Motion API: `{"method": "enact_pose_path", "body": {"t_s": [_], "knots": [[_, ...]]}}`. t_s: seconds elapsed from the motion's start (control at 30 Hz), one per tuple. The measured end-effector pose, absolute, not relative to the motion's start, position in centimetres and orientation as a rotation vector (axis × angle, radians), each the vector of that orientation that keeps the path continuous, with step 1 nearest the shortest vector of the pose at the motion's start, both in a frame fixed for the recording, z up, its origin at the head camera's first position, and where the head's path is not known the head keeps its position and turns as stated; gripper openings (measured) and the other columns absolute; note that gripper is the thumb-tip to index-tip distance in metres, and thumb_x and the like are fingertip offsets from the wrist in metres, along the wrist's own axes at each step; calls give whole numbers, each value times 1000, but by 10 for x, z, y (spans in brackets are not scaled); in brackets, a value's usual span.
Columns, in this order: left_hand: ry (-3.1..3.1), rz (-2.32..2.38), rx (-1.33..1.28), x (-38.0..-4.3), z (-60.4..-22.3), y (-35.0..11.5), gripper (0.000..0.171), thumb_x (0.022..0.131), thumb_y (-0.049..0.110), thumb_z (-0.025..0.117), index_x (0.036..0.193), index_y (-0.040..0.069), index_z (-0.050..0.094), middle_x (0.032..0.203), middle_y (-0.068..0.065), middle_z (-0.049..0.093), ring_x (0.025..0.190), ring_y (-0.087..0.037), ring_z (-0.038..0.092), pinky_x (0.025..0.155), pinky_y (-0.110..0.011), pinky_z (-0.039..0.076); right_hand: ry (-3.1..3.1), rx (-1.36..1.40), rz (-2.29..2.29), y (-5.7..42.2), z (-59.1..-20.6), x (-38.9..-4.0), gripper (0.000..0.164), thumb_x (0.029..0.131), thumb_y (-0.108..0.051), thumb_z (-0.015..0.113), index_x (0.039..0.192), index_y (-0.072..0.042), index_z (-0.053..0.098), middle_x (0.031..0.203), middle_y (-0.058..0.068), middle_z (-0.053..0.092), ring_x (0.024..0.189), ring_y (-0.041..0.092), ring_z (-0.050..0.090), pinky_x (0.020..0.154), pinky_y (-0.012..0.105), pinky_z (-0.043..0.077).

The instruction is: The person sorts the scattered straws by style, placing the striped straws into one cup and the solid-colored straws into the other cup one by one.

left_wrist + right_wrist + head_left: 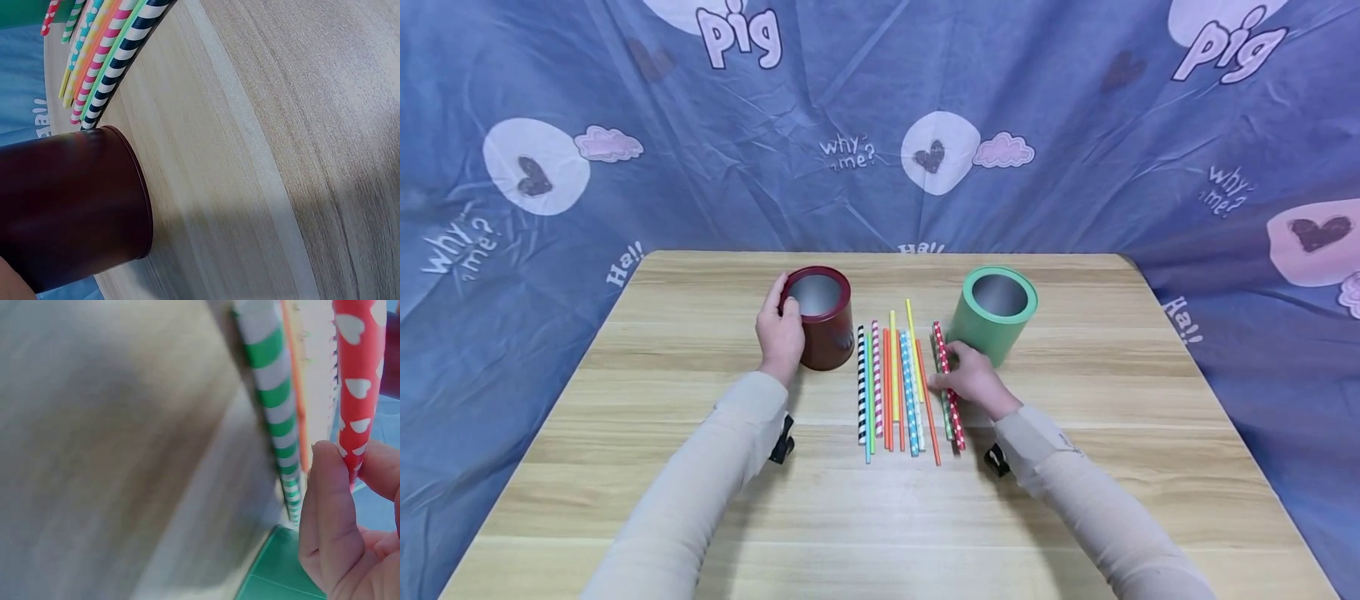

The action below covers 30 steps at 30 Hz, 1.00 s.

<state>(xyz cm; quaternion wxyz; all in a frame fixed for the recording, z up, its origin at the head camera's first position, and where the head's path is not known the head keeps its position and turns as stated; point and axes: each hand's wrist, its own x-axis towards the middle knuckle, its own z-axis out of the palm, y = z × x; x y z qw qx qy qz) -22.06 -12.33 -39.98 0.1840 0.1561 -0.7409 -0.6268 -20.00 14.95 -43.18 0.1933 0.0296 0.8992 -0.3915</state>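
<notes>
My left hand point(781, 337) holds the left side of a dark red canister point(827, 343), thumb and fingers at its rim. The canister stands upright with its round mouth uncovered, and its wall fills the left of the left wrist view. My right hand point(976, 379) pinches a red paper straw with white hearts point(358, 387) between thumb and fingers. Beside that straw lies a green-and-white striped straw point(279, 400). Just behind the right hand stands a light green canister point(987, 332), also with an uncovered mouth.
Between the canisters several straws lie roughly side by side on the wooden table point(662, 400), among them a black-and-white striped straw point(861, 387), a pink striped straw point(877, 383) and a blue dotted straw point(911, 396). A blue printed cloth point(850, 83) hangs behind the table.
</notes>
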Motion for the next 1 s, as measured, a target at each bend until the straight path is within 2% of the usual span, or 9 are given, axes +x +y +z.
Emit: {"method": "enact_pose_path", "body": {"t_s": [0.13,0.23,0.67,1.0], "knots": [[-2088,-1771,443,-220,-401,-124,44,92,12,41,134,20,51,138,-2,48,129,-15,40,107,-30,33,2522,83,-1102,146,-426,-204,66,80,-20,71,137,-6,39,103,14,55,87,24,55,69,31,49],[-2081,-1781,454,-220,-400,-125,45,92,13,40,134,21,51,139,-1,47,129,-14,40,107,-30,33,2525,60,-1135,142,-421,-206,66,82,-21,70,138,-8,38,92,11,54,76,20,54,63,29,49],[-2081,-1778,472,-220,-398,-124,45,92,12,41,135,20,50,138,-3,48,129,-16,40,107,-30,33,2329,82,-1488,122,-395,-223,61,88,-15,62,142,-15,34,89,14,57,70,20,61,65,34,55],[-2099,-1788,446,-220,-398,-124,43,93,12,41,135,20,49,139,-3,47,130,-16,39,108,-32,33,2298,11,-1696,105,-368,-231,62,88,-12,62,142,-16,34,87,10,52,77,23,60,73,40,56]]}}
